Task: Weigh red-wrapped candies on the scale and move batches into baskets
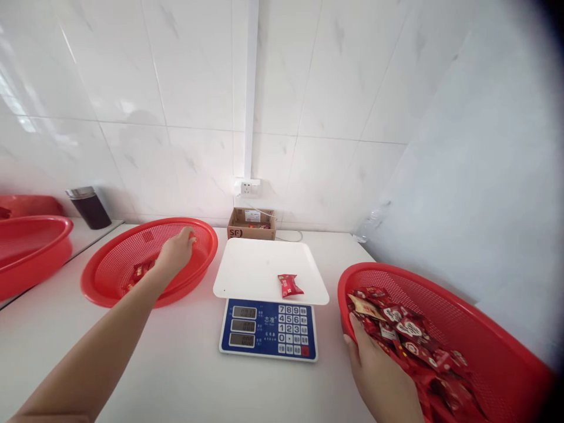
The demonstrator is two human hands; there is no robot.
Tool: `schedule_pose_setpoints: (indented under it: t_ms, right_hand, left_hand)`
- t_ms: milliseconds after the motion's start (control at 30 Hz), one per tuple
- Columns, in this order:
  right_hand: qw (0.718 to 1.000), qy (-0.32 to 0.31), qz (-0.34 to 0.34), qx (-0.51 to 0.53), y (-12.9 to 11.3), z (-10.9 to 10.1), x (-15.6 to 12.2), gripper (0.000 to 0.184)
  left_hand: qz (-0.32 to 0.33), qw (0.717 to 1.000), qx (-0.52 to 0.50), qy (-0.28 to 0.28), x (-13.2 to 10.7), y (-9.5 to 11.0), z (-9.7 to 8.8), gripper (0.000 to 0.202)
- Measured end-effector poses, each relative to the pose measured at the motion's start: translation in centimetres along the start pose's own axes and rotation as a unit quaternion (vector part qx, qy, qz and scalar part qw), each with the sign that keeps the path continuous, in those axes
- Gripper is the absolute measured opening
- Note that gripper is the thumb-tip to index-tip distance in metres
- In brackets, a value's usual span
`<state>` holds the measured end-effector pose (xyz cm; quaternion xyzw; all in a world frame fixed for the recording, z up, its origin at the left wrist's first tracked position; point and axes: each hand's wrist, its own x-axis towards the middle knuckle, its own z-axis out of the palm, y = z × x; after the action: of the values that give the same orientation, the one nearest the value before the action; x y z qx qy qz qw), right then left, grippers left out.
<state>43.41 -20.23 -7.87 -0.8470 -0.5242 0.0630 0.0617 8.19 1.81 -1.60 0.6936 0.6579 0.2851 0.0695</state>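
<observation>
My left hand hangs over the left red basket, its fingers curled inward; whatever they may hold is hidden. A few red packets lie inside that basket. At the right, my right hand lies along the near rim of a second red basket, thumb by the outer side and fingers inward, partly hidden. Many small red and gold wrapped packets fill its bottom. Between the baskets stands a digital scale with a white tray. One red packet rests on the tray's right part.
Behind the scale, a small cardboard box holds some packets below a wall socket. A dark jar with a silver lid stands at the back left. Another red basket sits at the left edge. Crumpled clear plastic lies by the right wall.
</observation>
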Motion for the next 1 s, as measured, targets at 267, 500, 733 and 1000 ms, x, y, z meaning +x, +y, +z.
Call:
schedule_pose_setpoints:
  t_ms: [267, 500, 733, 1000]
  right_hand:
    - [1.000, 0.008, -0.003, 0.000, 0.4, 0.2, 0.2, 0.057]
    - [1.000, 0.024, -0.006, -0.001, 0.5, 0.1, 0.1, 0.056]
    - [1.000, 0.030, -0.002, -0.001, 0.5, 0.3, 0.2, 0.055]
    - [1.000, 0.019, -0.002, -0.007, 0.2, -0.2, -0.3, 0.054]
  left_hand:
    - [-0.047, 0.971, -0.234, -0.003, -0.1, -3.4, 0.3, 0.027]
    - [-0.038, 0.955, -0.294, -0.016, -0.5, -3.0, -0.3, 0.037]
    - [-0.022, 0.986, -0.161, -0.029, -1.9, -1.5, -0.7, 0.049]
    - [0.216, 0.947, -0.142, -0.192, -6.0, 9.3, 4.9, 0.037]
